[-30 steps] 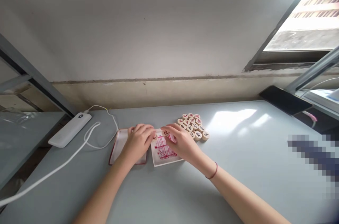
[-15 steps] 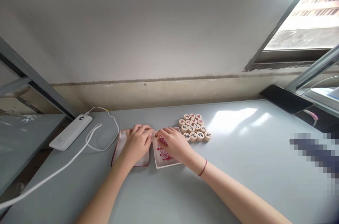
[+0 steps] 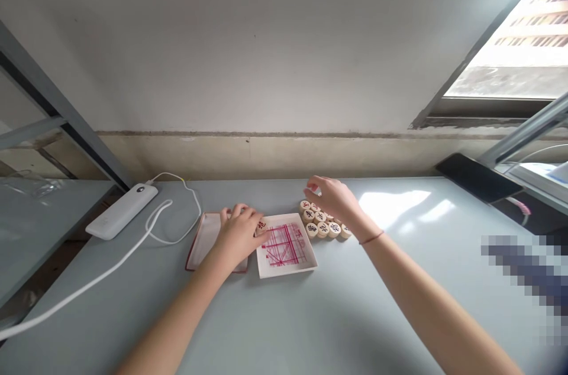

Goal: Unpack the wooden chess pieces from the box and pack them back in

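Head view: the left hand's (image 3: 239, 234) thumb and fingers sit around a round, pale wooden disc (image 3: 261, 225) at the far left corner of a shallow white square box (image 3: 289, 271); whether they clamp it cannot be told. The disc's marked face tilts up. The right hand's (image 3: 336, 199) grip curls over the far side of clustered pale wooden discs (image 3: 322, 229), its hold unclear. Their visible faces point up, round, without a long axis. A red-edged white tray (image 3: 206, 235) lies left of the box on the grey worktop (image 3: 284, 327).
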Motion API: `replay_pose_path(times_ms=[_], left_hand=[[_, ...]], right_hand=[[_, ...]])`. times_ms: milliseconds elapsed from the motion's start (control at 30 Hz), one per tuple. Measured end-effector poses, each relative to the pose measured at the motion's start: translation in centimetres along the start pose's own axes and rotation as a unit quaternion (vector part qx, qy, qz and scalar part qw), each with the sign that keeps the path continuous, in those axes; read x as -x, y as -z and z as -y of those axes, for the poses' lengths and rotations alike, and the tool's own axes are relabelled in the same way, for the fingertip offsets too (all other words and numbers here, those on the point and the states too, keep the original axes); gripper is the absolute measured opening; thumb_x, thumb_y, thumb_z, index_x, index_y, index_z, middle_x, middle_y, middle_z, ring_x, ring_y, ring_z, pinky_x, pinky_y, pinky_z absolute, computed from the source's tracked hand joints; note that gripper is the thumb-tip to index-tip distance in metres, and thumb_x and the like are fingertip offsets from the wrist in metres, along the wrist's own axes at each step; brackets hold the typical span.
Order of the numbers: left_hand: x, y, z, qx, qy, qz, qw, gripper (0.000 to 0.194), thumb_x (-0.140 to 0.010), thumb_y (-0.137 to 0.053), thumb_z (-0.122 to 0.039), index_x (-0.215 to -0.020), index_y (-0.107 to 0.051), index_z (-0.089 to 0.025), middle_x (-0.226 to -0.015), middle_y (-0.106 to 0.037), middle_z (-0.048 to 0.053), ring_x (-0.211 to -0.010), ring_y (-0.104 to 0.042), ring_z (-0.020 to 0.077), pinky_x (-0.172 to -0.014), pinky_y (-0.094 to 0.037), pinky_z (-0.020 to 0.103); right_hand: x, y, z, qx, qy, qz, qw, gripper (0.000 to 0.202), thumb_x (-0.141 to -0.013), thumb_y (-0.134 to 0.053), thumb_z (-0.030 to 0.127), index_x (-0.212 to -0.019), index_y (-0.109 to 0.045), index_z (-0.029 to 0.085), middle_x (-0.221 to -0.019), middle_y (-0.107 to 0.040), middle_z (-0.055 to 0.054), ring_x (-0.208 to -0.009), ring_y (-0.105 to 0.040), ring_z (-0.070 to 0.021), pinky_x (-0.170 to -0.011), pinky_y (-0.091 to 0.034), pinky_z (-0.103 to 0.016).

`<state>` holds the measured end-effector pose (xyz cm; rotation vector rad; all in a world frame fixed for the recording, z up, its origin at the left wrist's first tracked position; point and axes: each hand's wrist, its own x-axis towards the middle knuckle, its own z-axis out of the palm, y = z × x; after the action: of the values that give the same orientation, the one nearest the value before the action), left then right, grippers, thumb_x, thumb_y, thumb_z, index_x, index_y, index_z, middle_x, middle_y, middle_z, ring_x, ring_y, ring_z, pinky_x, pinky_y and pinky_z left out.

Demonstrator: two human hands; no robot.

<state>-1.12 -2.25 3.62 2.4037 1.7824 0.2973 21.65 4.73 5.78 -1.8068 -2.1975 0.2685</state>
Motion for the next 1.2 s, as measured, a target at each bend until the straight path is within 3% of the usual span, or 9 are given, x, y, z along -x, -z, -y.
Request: replay_pose_path(times_ms=[167, 333, 533, 667, 767, 900, 1000, 1067, 1200], left_hand=[[-0.3, 0.2, -0.7, -0.034, -0.001, 0.014, 0.999, 0.013, -0.082, -0.053, -0.017, -0.085, -0.065, -0.022, -0.096, -0.069, 0.005, -0.107, -0.051, 0.0271, -0.091, -0.027, 0.05], [-0.3, 0.0, -0.7, -0.026, -0.006, 0.016, 1.0, 0.013, -0.08, -0.054, -0.019, -0.088, -0.064, -0.022, -0.098, -0.069, 0.005, -0.106, -0.051, 0.0267, -0.092, -0.027, 0.051], [0.0, -0.8, 0.2, 0.021, -0.011, 0.017, 1.0, 0.032, -0.079, -0.061, -0.032, -0.11, -0.06, -0.026, -0.109, -0.066, 0.005, -0.113, -0.048, 0.028, -0.094, -0.03, 0.05], [0.4, -1.3, 0.8, 0.031, -0.017, -0.017, 0.999, 0.042, -0.079, -0.063, -0.037, -0.119, -0.057, -0.025, -0.116, -0.064, 0.005, -0.119, -0.044, 0.0307, -0.097, -0.03, 0.052], [0.6, -1.5, 1.2, 0.047, -0.022, -0.053, 0.997, 0.039, -0.081, -0.061, -0.037, -0.119, -0.058, -0.026, -0.116, -0.063, 0.005, -0.12, -0.043, 0.0308, -0.098, -0.034, 0.05], [0.6, -1.3, 1.0, 0.081, -0.051, -0.116, 0.989, 0.037, -0.085, -0.058, -0.034, -0.121, -0.057, -0.026, -0.117, -0.061, 0.006, -0.117, -0.048, 0.0281, -0.098, -0.038, 0.046], [0.8, -1.2, 0.0, 0.143, -0.075, -0.121, 0.979, 0.047, -0.087, -0.056, -0.037, -0.132, -0.046, -0.026, -0.125, -0.055, 0.008, -0.114, -0.053, 0.024, -0.097, -0.043, 0.04], [1.0, -1.2, -0.8, 0.187, -0.087, -0.111, 0.972, 0.048, -0.089, -0.054, -0.038, -0.134, -0.042, -0.027, -0.127, -0.052, 0.007, -0.113, -0.055, 0.0209, -0.095, -0.046, 0.034], [1.1, -1.5, -1.7, 0.223, -0.1, -0.094, 0.965, 0.033, -0.094, -0.045, -0.03, -0.127, -0.049, -0.028, -0.119, -0.056, 0.005, -0.106, -0.059, 0.0175, -0.092, -0.047, 0.03]], right_hand=[[-2.8, 1.0, -1.2, 0.072, -0.031, 0.121, 0.99, 0.028, -0.079, -0.054, 0.034, -0.1, -0.066, 0.021, -0.094, -0.07, -0.006, -0.073, -0.063, -0.0187, -0.054, -0.036, -0.024], [-3.5, 0.8, -0.9, 0.07, -0.034, 0.188, 0.979, 0.035, -0.075, -0.06, 0.033, -0.108, -0.064, 0.021, -0.094, -0.07, -0.008, -0.07, -0.063, -0.0185, -0.053, -0.038, -0.024], [-3.8, 0.1, -0.8, 0.075, -0.029, 0.205, 0.976, 0.035, -0.071, -0.063, 0.025, -0.105, -0.065, 0.018, -0.094, -0.07, -0.009, -0.067, -0.063, -0.0179, -0.049, -0.036, -0.023], [-4.3, -0.1, -1.0, 0.076, -0.026, 0.192, 0.978, 0.034, -0.068, -0.064, 0.02, -0.102, -0.065, 0.016, -0.094, -0.07, -0.01, -0.071, -0.064, -0.0203, -0.05, -0.036, -0.024], [-4.3, 0.3, -1.3, 0.07, -0.02, 0.168, 0.983, 0.041, -0.07, -0.062, 0.02, -0.111, -0.06, 0.015, -0.099, -0.069, -0.011, -0.076, -0.063, -0.0208, -0.051, -0.037, -0.024], [-2.0, 0.8, -0.5, -0.088, -0.004, 0.075, 0.993, 0.036, -0.077, -0.057, 0.027, -0.112, -0.055, 0.018, -0.103, -0.068, -0.008, -0.069, -0.063, -0.0151, -0.052, -0.041, -0.022], [1.4, -0.1, 1.3, -0.288, 0.015, 0.058, 0.956, 0.033, -0.08, -0.057, 0.035, -0.109, -0.052, 0.021, -0.098, -0.068, -0.006, -0.068, -0.064, -0.0133, -0.052, -0.046, -0.021], [3.7, -1.2, 2.6, -0.386, 0.04, 0.085, 0.918, 0.031, -0.081, -0.056, 0.037, -0.107, -0.05, 0.021, -0.094, -0.069, -0.005, -0.069, -0.064, -0.0133, -0.054, -0.049, -0.022], [6.0, -2.9, 4.1, -0.468, 0.07, 0.077, 0.877, 0.026, -0.082, -0.057, 0.035, -0.102, -0.05, 0.021, -0.095, -0.068, -0.006, -0.071, -0.066, -0.0131, -0.063, -0.055, -0.026]])
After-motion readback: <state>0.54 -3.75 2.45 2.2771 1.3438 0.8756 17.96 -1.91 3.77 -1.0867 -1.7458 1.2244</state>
